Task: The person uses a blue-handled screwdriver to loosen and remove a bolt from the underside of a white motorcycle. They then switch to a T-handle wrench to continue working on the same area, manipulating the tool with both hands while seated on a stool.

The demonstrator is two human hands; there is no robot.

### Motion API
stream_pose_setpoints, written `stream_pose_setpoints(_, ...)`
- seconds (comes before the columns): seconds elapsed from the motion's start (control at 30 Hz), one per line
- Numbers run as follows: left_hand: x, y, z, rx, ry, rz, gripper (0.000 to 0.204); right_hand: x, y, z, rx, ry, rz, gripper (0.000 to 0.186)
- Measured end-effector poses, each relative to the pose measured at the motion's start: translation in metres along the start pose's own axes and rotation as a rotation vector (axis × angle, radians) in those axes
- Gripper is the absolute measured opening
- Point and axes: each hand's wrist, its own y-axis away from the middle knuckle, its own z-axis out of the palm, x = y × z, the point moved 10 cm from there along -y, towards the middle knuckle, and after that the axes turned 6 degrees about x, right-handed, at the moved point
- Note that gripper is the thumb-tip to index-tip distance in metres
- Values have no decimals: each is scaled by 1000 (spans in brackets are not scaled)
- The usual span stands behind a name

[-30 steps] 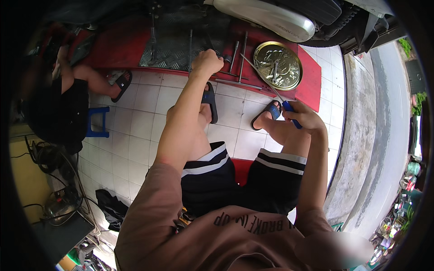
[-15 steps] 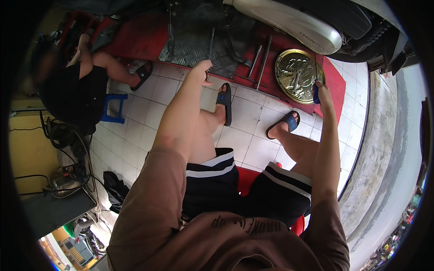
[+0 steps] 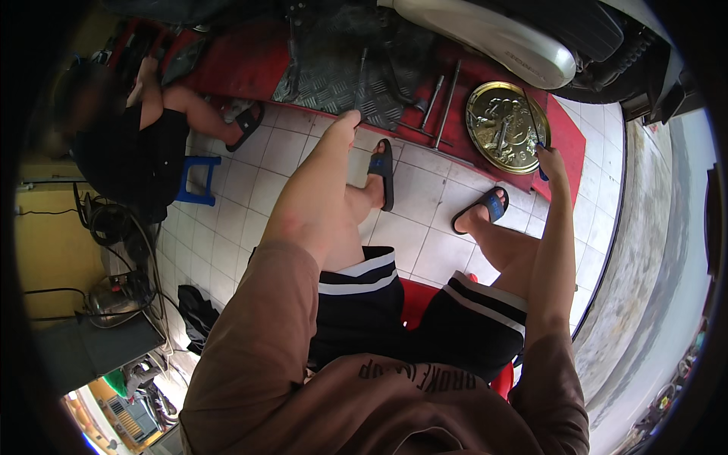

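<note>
My right hand [image 3: 553, 161] is closed round the blue handle of a screwdriver [image 3: 532, 117], whose long dark shaft reaches over the right side of a round gold-coloured metal tray [image 3: 476, 146]. Small metal parts [image 3: 500, 136] lie in that tray. My left hand [image 3: 347, 126], fingers curled, is at the near edge of the red platform [image 3: 569, 144]. A thin metal rod [image 3: 362, 72] runs up from beside it over the dark chequered plate [image 3: 326, 72]; whether the hand grips the rod I cannot tell.
Two long-handled wrenches [image 3: 447, 102] [image 3: 431, 98] lie left of the tray. A motorbike's silver cover [image 3: 523, 49] overhangs the platform. At the left, another person [image 3: 129, 144] sits near a blue stool [image 3: 199, 180]. Hoses and cables [image 3: 155, 280] hang farther left.
My right hand has drawn slightly back toward me with the screwdriver. My left hand has come a little nearer, its fingers more closed. The whole view has shifted slightly.
</note>
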Motion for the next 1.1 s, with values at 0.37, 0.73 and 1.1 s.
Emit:
stream_pose_setpoints(0.37,0,17,-60,25,540,-78,24,1,19,19,40,252,180,53)
stream_pose_setpoints(0.73,-7,5,-41,3,255,-87,40,13,8,22,177,204,112,37)
stream_pose_setpoints(1.1,-6,14,-40,6,89,-130,59,13,-3,28,-90,236,116,33)
